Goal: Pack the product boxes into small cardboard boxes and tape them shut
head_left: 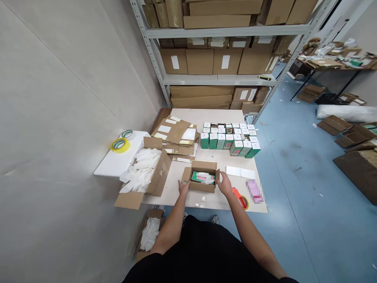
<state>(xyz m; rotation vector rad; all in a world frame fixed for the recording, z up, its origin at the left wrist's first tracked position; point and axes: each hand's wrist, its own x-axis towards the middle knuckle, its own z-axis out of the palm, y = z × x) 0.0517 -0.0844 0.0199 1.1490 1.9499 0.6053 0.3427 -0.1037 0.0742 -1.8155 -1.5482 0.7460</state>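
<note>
A small open cardboard box [203, 188] stands near the table's front edge, flaps raised. Inside it lies a green box [194, 177] with pinkish-white packing material [205, 178] partly over it. My left hand [183, 187] grips the box at its left front corner, beside the left flap. At the right side, my right hand [224, 184] has its fingers on the right flap. Some fingertips are hidden behind the cardboard. Right of my right hand are an orange-red tape dispenser [239, 196] with yellow tape and a white paper sheet [240, 172].
Green-and-white boxes [235, 147] stand in rows at the back right. Flattened cardboard [173, 131] is piled at the back left. A large carton [159, 173] of white packing material [143, 169] sits left. Tape rolls [120, 145] lie on a white surface. Shelving [224, 79] rises behind.
</note>
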